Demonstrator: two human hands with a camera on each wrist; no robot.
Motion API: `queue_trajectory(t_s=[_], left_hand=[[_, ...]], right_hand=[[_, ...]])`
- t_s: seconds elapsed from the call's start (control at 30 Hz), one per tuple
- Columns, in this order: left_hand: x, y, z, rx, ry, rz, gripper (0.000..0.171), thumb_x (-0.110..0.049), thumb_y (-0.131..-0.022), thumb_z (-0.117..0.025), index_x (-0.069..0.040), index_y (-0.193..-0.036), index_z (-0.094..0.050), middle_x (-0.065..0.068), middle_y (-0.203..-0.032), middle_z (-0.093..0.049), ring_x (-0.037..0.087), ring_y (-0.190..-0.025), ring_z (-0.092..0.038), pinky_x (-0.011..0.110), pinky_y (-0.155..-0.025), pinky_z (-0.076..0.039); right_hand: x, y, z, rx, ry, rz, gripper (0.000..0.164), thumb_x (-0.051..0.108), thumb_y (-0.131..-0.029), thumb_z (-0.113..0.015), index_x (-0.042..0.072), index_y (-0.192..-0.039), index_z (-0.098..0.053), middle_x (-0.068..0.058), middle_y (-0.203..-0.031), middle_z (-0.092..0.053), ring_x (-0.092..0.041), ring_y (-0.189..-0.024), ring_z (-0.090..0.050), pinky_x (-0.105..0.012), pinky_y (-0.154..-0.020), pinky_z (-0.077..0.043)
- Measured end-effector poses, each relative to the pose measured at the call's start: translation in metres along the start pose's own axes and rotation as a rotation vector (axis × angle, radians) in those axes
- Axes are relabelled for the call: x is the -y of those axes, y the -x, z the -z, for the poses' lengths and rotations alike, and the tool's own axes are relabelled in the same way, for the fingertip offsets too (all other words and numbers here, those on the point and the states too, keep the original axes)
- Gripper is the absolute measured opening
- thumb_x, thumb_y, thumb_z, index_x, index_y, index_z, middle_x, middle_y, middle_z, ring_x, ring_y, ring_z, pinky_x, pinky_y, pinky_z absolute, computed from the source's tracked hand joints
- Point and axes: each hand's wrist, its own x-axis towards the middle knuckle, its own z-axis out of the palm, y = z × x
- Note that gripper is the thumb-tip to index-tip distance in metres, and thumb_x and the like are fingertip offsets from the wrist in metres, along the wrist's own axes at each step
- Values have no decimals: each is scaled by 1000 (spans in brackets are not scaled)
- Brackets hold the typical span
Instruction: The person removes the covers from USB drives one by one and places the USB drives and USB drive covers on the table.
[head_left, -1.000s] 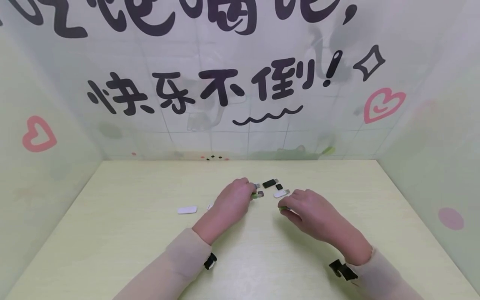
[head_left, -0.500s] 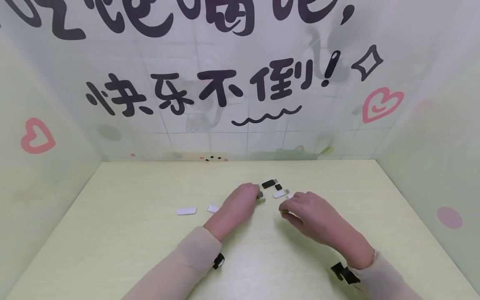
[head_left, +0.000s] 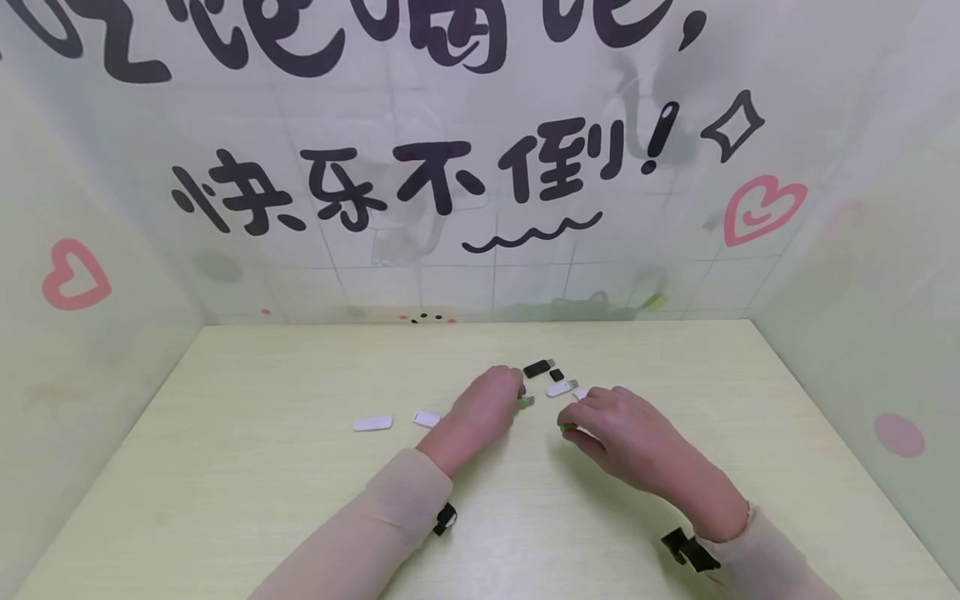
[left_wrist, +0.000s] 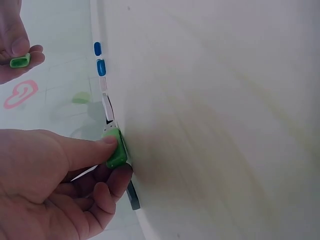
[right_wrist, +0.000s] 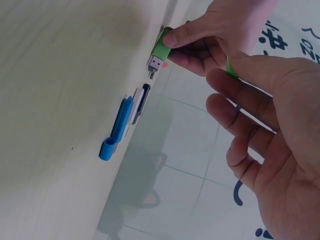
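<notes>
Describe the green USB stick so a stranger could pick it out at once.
Start at the pale table and find the left hand above it. Pinched between that hand's thumb and fingers is the green USB stick, its metal plug bare. The cap in the right hand is green too, but small, hollow and plugless.
</notes>
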Motion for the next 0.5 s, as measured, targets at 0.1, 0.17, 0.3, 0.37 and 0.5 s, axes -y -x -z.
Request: queue_trajectory(t_s=[0.1, 0.17, 0.3, 0.37, 0.5], left_hand=[[0, -1, -1, 3, 4, 7, 11, -3, -91, -67, -4, -103, -67, 1, -88, -56, 14, -80, -53, 22, -69, -49], [0, -1, -1, 1, -11, 5, 11, -4, -91, -68, -5, -102, -67, 1, -88, -55, 13, -79, -52, 22, -68, -48], [0, -1, -2, -4, -50, -4, 12, -4, -90, -69, -5, -102, -69, 1, -87, -56, 13, -79, -52, 22, -69, -49], [0, -1, -2, -2, -49, -1, 12, -5, -91, -68, -5, -103, -70, 1, -87, -56, 13, -79, -52, 22, -69, -49], [-1, -1, -2, -2, -46, 0, 11, -6, -92, -67, -4, -103, -70, 1, -88, -58, 13, -80, -54, 24, -72, -50]], right_hand=[[-1, 0, -1, -5, 2, 4, 16, 11, -81, -79, 19, -91, -69, 14, -83, -63, -5, -72, -55, -26, -63, -46], [-1, 0, -1, -6, 1, 3, 16, 11, -81, -79, 18, -91, -69, 13, -83, -63, -5, -71, -55, -26, -63, -46], [-1, 0, -1, -4, 2, 3, 15, 12, -81, -79, 18, -91, -69, 13, -83, -63, -5, -71, -55, -26, -63, -46], [-1, 0, -1, -4, 2, 4, 15, 12, -82, -79, 18, -91, -69, 13, -83, -63, -5, -71, -55, -26, -63, -46], [-2, 0, -1, -5, 4, 3, 15, 12, -82, -78, 19, -91, -70, 13, -83, -64, -5, -72, -55, -26, -63, -46]])
